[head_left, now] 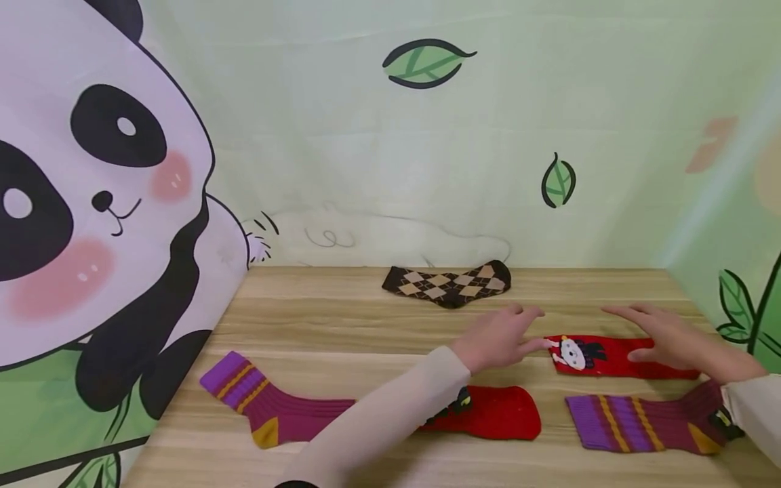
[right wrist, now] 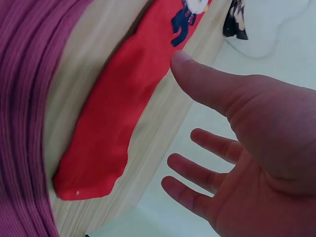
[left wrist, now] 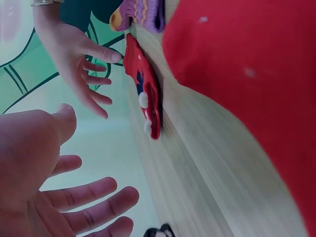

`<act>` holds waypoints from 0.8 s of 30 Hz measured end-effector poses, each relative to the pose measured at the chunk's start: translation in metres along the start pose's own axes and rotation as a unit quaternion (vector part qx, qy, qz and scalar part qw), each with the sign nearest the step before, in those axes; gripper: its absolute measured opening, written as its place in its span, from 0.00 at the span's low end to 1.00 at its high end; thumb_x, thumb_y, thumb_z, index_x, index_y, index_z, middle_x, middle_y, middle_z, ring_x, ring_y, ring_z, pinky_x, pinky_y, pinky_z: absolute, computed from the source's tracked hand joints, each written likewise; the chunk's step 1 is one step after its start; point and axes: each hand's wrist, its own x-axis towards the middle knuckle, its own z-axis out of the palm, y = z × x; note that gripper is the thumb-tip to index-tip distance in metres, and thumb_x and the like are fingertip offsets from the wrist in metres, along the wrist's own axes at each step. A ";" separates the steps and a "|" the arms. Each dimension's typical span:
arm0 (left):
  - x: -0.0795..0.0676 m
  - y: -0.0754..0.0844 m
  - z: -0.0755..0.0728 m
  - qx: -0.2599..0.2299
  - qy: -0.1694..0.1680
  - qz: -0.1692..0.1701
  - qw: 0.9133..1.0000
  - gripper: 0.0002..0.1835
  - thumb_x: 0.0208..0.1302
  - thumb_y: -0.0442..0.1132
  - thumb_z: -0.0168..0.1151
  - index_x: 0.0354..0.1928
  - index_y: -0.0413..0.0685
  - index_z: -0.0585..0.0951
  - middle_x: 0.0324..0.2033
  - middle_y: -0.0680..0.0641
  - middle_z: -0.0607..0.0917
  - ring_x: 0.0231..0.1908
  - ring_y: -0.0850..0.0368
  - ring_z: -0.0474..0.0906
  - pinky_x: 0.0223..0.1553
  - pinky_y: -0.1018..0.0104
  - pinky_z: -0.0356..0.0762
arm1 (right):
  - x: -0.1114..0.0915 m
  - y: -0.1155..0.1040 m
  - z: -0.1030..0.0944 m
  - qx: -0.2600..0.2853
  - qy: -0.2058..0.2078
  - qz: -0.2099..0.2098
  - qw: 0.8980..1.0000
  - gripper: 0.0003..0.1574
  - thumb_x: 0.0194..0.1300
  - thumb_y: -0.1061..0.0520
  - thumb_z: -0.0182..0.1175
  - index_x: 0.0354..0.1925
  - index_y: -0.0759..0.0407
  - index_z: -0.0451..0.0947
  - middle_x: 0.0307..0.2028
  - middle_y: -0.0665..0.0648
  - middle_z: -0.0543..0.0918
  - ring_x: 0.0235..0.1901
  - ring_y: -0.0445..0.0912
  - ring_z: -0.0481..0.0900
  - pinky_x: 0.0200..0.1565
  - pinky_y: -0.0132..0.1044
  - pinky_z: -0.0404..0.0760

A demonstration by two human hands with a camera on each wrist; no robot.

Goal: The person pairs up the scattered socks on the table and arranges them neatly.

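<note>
A red sock with a white cartoon animal [head_left: 604, 364] lies flat at the right of the table, cuff pointing left. Over its right half hovers my right hand [head_left: 674, 342], fingers extended and holding nothing. My left hand [head_left: 497, 340] is at the sock's left end, thumb close to the animal figure; whether it touches cannot be told. In the left wrist view both palms show bare, with the red sock [left wrist: 136, 64] beyond. The right wrist view has the right hand [right wrist: 252, 148] spread beside the red sock [right wrist: 111, 118].
A second red sock [head_left: 503, 413] lies nearer, partly behind my left forearm. Purple socks with yellow stripes lie at left [head_left: 299, 415] and right [head_left: 616, 423], the right one partly under my sleeve. An argyle sock [head_left: 448, 286] rests at the back, by the panda-printed cloth [head_left: 317, 135].
</note>
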 end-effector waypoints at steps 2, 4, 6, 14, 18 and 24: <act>0.008 0.005 0.003 0.005 -0.003 -0.004 1.000 0.32 0.75 0.65 0.51 0.73 0.58 0.70 0.63 0.52 0.80 0.55 0.61 0.80 0.48 0.69 0.81 | 0.001 0.003 -0.001 -0.001 -0.011 0.009 1.000 0.53 0.53 0.57 0.79 0.71 0.62 0.63 0.60 0.81 0.71 0.55 0.77 0.72 0.49 0.72 0.76; 0.015 0.010 0.007 0.009 -0.007 -0.010 1.000 0.32 0.75 0.65 0.51 0.73 0.59 0.70 0.63 0.53 0.79 0.56 0.61 0.80 0.48 0.69 0.81 | 0.002 0.005 -0.001 -0.001 -0.021 0.018 1.000 0.52 0.53 0.57 0.79 0.70 0.64 0.64 0.59 0.82 0.71 0.55 0.78 0.72 0.48 0.72 0.76; 0.023 0.014 0.010 0.018 -0.011 -0.017 1.000 0.32 0.74 0.66 0.52 0.73 0.60 0.70 0.63 0.53 0.80 0.57 0.61 0.80 0.48 0.68 0.81 | 0.003 0.008 -0.002 0.000 -0.029 0.026 0.999 0.52 0.51 0.58 0.80 0.69 0.65 0.65 0.58 0.82 0.70 0.54 0.78 0.72 0.48 0.72 0.76; 0.043 0.029 0.026 0.047 -0.023 -0.065 0.997 0.33 0.73 0.68 0.51 0.73 0.64 0.70 0.59 0.55 0.81 0.49 0.62 0.82 0.35 0.69 0.80 | 0.001 0.022 -0.001 0.014 -0.042 0.035 0.998 0.53 0.44 0.65 0.82 0.66 0.69 0.67 0.55 0.83 0.72 0.51 0.77 0.73 0.46 0.69 0.80; 0.049 0.034 0.032 0.051 -0.026 -0.087 0.995 0.32 0.71 0.68 0.53 0.71 0.64 0.71 0.54 0.56 0.82 0.44 0.62 0.81 0.33 0.67 0.78 | -0.001 0.029 -0.001 0.019 -0.049 0.037 0.998 0.54 0.42 0.65 0.83 0.65 0.71 0.68 0.56 0.84 0.73 0.53 0.77 0.73 0.48 0.68 0.80; 0.059 0.038 0.042 0.070 -0.036 -0.106 0.991 0.27 0.69 0.70 0.55 0.60 0.63 0.77 0.46 0.57 0.81 0.40 0.62 0.81 0.33 0.66 0.77 | -0.004 0.037 -0.001 0.038 -0.055 0.055 0.996 0.55 0.41 0.66 0.83 0.65 0.73 0.67 0.57 0.85 0.71 0.54 0.78 0.72 0.49 0.69 0.78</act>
